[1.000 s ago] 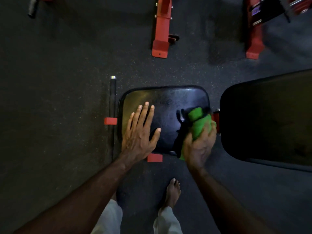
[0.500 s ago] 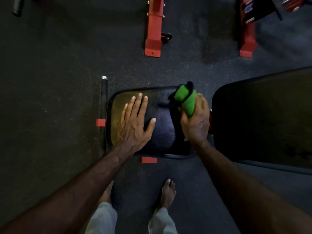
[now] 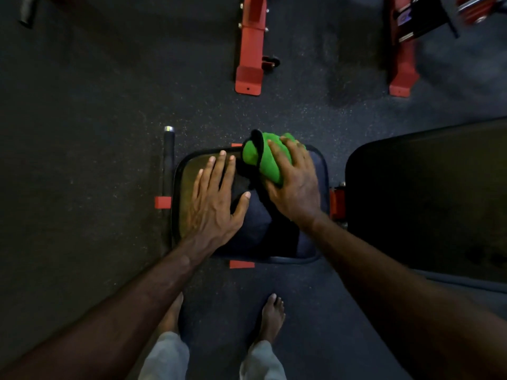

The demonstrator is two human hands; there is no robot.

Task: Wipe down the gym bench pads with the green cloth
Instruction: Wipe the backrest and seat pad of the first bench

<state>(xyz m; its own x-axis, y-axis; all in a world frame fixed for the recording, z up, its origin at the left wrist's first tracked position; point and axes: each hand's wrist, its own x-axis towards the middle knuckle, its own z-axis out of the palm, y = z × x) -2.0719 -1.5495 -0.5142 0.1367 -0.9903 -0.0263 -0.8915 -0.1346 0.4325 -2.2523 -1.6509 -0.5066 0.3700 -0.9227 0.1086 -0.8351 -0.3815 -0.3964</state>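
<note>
My left hand (image 3: 212,207) lies flat, fingers (image 3: 219,171) straight and spread, on the left half of the small black seat pad (image 3: 263,231). My right hand (image 3: 295,185) presses the bunched green cloth (image 3: 264,160) against the pad's far edge, fingers curled over it. The larger back pad (image 3: 428,198) sits just beside it, to the right. Below lies dark speckled rubber floor (image 3: 82,133); red frame feet (image 3: 249,58) stand beyond the pad, my bare feet (image 3: 271,319) at its near edge.
</note>
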